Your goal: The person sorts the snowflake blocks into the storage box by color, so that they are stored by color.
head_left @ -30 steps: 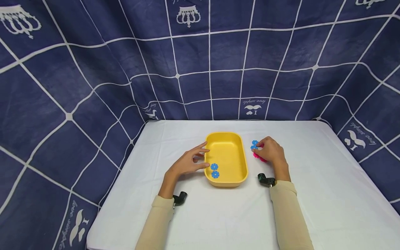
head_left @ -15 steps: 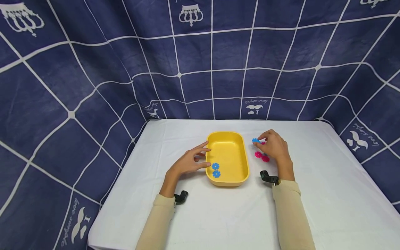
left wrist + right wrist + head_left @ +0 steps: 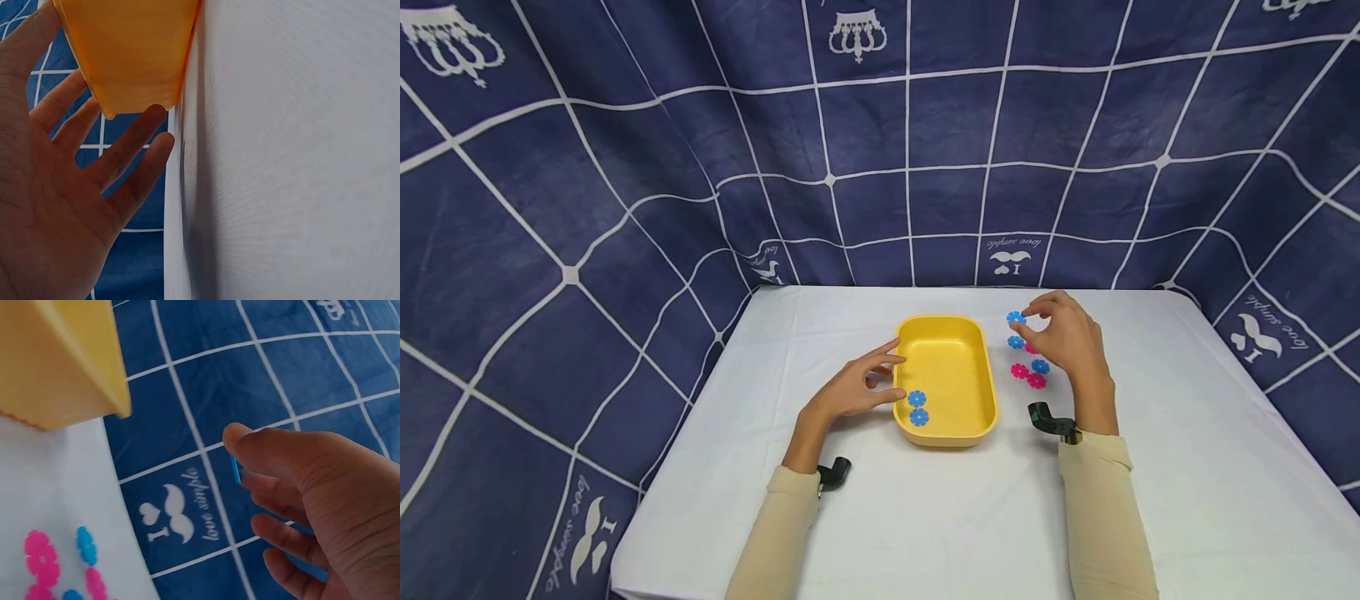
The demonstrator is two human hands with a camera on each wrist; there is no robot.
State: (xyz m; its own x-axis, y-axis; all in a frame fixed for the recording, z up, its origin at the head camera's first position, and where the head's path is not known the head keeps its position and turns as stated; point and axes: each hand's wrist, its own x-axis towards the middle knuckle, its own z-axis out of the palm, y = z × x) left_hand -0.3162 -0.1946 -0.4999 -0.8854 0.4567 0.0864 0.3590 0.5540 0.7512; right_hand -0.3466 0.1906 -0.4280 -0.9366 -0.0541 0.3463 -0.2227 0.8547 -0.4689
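Note:
My left hand (image 3: 850,390) rests at the left rim of a yellow plastic tray (image 3: 951,383), its fingers spread and fairly straight. In the left wrist view, thumb and fingertips lie along the tray's edge. Two blue notched discs (image 3: 918,408) lie inside the tray, near its front left corner. Right of the tray, my right hand (image 3: 1070,337) pinches another blue notched disc (image 3: 1016,317) between thumb and forefinger, raised off the table. The right wrist view shows this disc edge-on as a thin blue strip (image 3: 235,470).
Beneath the right hand, pink discs (image 3: 1036,381) and blue discs (image 3: 1040,367) lie on the white-covered table (image 3: 925,517). A dark blue curtain (image 3: 880,167) with white lines stands behind the table and on both sides. Each wrist wears a small black camera (image 3: 1051,421).
My right hand has picked up a blue disc and moved it up and slightly away from the other discs, uncovering more of them. The left hand and tray stay put.

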